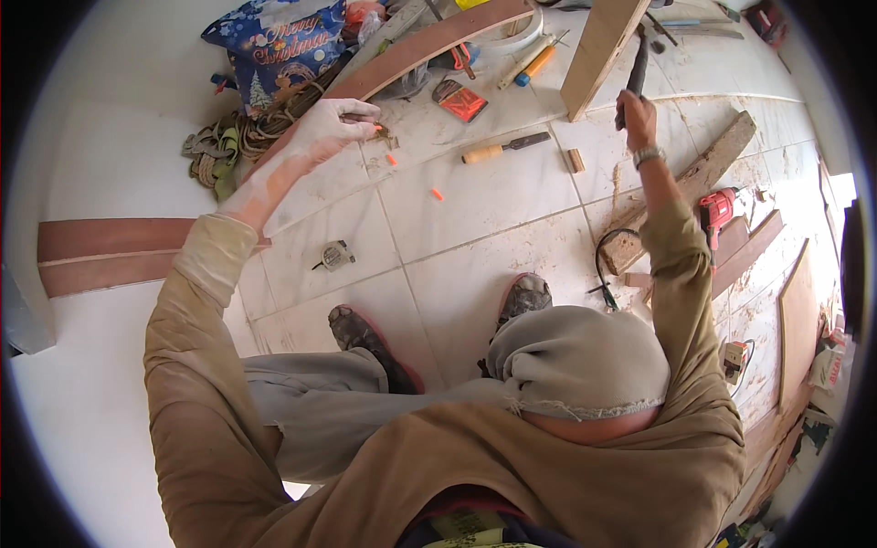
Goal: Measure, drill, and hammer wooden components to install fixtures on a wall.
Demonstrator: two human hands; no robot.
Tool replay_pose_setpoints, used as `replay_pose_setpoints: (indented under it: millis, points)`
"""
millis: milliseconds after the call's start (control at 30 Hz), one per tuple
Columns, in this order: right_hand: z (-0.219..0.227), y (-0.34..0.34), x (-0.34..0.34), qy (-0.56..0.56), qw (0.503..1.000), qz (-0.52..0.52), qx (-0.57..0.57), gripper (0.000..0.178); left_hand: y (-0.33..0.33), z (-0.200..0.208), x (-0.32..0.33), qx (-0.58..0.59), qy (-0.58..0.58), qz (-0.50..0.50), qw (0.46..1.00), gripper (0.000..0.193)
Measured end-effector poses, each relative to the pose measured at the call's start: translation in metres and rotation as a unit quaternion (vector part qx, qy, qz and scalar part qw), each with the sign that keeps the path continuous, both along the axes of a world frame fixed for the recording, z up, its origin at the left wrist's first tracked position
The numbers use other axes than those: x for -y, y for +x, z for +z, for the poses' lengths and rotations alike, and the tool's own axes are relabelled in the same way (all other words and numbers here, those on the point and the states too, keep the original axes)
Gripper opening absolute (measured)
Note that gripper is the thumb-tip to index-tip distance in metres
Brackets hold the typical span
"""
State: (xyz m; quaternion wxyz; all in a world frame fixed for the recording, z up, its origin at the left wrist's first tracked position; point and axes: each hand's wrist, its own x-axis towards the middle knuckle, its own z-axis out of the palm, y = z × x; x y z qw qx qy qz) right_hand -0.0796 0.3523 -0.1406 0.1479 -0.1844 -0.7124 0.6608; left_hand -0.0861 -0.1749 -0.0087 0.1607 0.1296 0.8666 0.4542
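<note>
My left hand (336, 126), coated in white dust, reaches forward over the tiles. Its fingers pinch a small orange plug (376, 131). Two similar orange pieces lie on the floor just to the right of it, one being an orange plug (437, 194) further out. On the right, my right hand (637, 121) is wrapped round a dark long-handled tool (637, 75); its far end lies beside an upright wooden board (603, 59) and is hard to make out. Between the hands lie a wooden-handled chisel (505, 148) and a red-and-black packet (459, 100).
A curved brown strip (429, 46) and coiled rope (265, 137) lie beyond my left hand, near a blue bag (279, 50). A tape measure (334, 256) sits ahead of my feet. A red drill (718, 215) and a rough plank (685, 187) are at right.
</note>
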Motion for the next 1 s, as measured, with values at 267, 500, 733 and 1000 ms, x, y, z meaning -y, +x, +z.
replay_pose_setpoints:
  millis: [267,500,733,1000]
  points:
    - [0.097,0.114,-0.017,-0.205,0.958,-0.181,-0.081,0.024,-0.077,0.107,-0.052,-0.047,0.267,0.048,0.961,0.022]
    - [0.248,0.198,0.053,0.091,0.978,-0.078,-0.17,0.014,-0.06,0.199,-0.149,-0.027,0.608,-0.056,0.792,0.022]
    - [0.324,0.196,0.204,0.754,0.61,0.157,0.188,0.01,-0.048,0.256,-0.22,0.06,0.64,-0.066,0.763,0.017]
    - [0.276,0.202,0.209,0.663,0.538,0.42,0.308,0.021,-0.046,0.278,-0.244,0.059,0.692,-0.059,0.717,0.019]
